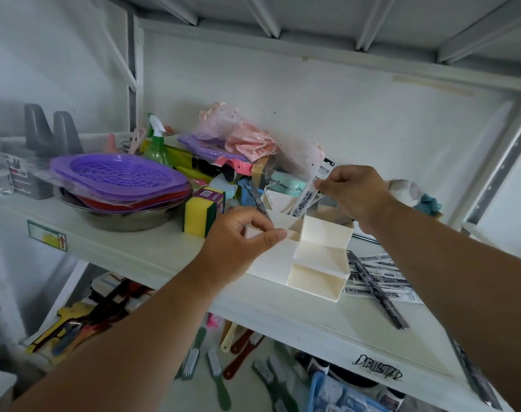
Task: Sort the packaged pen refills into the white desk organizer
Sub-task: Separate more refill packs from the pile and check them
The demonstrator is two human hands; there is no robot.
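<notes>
The white desk organizer (318, 257) with stepped compartments stands on the white shelf. My left hand (241, 236) pinches its left wall at the rim. My right hand (354, 194) pinches a packaged pen refill (308, 191) that leans tilted, its lower end inside a rear compartment. Another slim dark refill (257, 200) leans in the organizer behind my left hand. Several more packaged refills (378, 278) lie in a loose pile on the shelf to the organizer's right.
A steel bowl holds stacked purple baskets (119, 176) at the left. A yellow-green sponge (201, 214) sits next to the organizer. Bags, a green spray bottle (156, 144) and clutter fill the back. Brushes lie on the lower shelf (223, 361).
</notes>
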